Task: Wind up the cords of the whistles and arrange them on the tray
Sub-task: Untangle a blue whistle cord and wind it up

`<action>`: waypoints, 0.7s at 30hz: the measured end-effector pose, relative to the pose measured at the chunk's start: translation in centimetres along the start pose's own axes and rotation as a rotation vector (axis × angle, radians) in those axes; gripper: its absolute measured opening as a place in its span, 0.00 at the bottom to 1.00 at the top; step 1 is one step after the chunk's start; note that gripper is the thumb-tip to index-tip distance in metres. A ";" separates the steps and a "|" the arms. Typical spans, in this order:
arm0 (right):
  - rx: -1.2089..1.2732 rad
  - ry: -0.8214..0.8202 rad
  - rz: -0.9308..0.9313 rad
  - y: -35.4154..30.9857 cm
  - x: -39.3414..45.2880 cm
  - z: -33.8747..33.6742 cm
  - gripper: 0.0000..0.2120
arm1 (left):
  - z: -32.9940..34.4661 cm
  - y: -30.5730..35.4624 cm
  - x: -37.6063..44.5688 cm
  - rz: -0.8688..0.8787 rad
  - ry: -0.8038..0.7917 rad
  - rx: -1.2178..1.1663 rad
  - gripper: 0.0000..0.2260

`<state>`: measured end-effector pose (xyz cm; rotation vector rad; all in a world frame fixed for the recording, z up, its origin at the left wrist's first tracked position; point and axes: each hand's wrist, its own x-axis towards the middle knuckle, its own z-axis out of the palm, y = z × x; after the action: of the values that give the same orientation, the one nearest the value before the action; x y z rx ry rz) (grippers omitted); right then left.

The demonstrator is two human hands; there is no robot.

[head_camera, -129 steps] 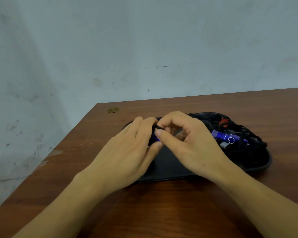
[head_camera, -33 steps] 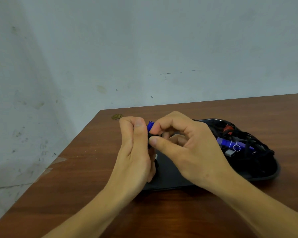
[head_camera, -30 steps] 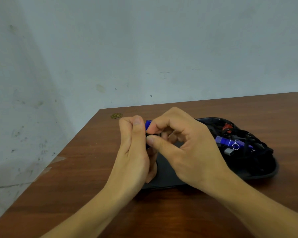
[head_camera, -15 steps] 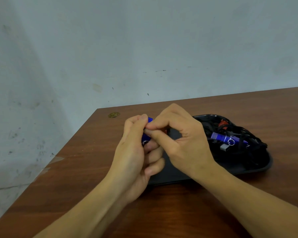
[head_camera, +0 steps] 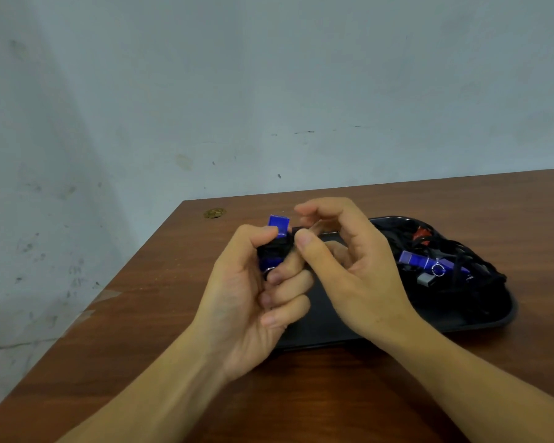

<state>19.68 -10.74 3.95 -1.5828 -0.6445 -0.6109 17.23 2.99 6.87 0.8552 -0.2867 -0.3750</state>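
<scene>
Raised now, blue whistle (head_camera: 278,226) gripped by left hand (head_camera: 253,302), right hand (head_camera: 343,266) pinching its cord (head_camera: 296,232) over cluttered tray (head_camera: 480,321).

The left hand (head_camera: 253,302) covers most of the blue metal whistle (head_camera: 277,226). At three o'clock, the tangled black cords (head_camera: 461,282) blur together, uncountable. Both forearms run off the bottom edge.

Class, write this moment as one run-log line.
left hand: grips blue whistle | right hand: pinches black cord | tray: holds unwound whistles | step: winding
</scene>
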 end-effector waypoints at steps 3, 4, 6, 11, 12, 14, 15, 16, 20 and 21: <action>0.101 -0.067 0.087 -0.4 0.0 0.0 0.08 | -0.1 -0.2 -0.1 0.006 0.007 0.015 0.06; 0.158 -0.078 0.116 -0.7 0.0 0.1 0.10 | -0.1 -0.3 -0.2 0.010 0.010 0.016 0.05; 0.239 -0.079 0.167 -1.1 -0.1 0.2 0.12 | 0.0 -0.5 -0.3 0.015 0.024 0.021 0.06; 0.339 -0.123 0.261 -1.2 0.0 0.3 0.11 | 0.0 -0.6 -0.3 0.077 0.085 0.104 0.04; 0.365 -0.142 0.278 -1.3 0.0 0.3 0.11 | 0.0 -0.7 -0.3 0.102 0.096 0.122 0.03; 0.386 -0.162 0.310 -1.7 -0.1 0.4 0.10 | -0.1 -0.8 -0.1 0.145 0.108 0.151 0.03; 0.386 -0.161 0.330 -1.7 -0.2 0.5 0.09 | -0.1 -0.8 -0.1 0.160 0.108 0.161 0.04; 0.396 -0.165 0.361 -1.8 -0.2 0.5 0.10 | -0.2 -0.8 0.0 0.171 0.103 0.168 0.05; 0.578 -0.251 0.558 -1.6 -0.2 0.4 0.15 | -0.1 -0.9 -0.1 0.192 0.076 0.210 0.13; 0.602 -0.267 0.596 -1.5 -0.1 0.3 0.14 | 0.0 -1.0 -0.1 0.202 0.075 0.235 0.14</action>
<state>18.56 -10.31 4.89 -1.1946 -0.4540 0.2327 16.91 2.47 6.10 1.0578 -0.3482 -0.1216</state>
